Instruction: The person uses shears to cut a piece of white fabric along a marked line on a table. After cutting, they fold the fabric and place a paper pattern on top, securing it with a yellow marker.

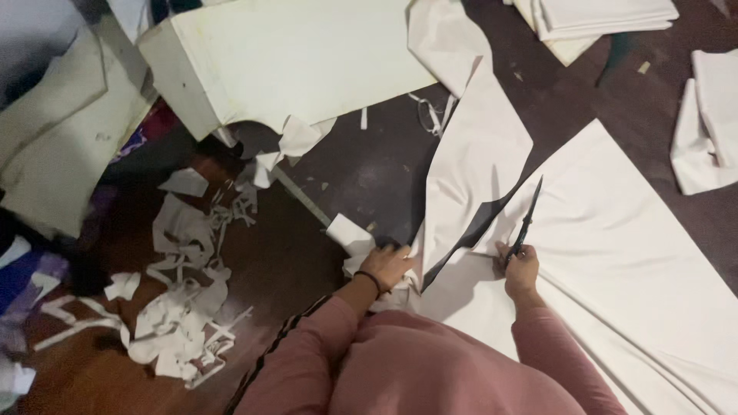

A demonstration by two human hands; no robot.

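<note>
My right hand [521,269] grips black scissors [527,219] with the blades pointing away from me, along a cut in a large sheet of white fabric [615,253] spread on the dark floor. To the left of the cut a long cut strip of white fabric [473,165] lies partly lifted. My left hand [387,265], with a dark band at the wrist, presses down on the fabric's near edge beside a small white offcut [347,233]. Pink sleeves cover both my arms.
A pile of white fabric scraps [184,307] litters the floor at the left. A thick stack of white material [284,58] lies at the top, folded white cloth [600,17] at the top right, another white piece [707,123] at the right edge.
</note>
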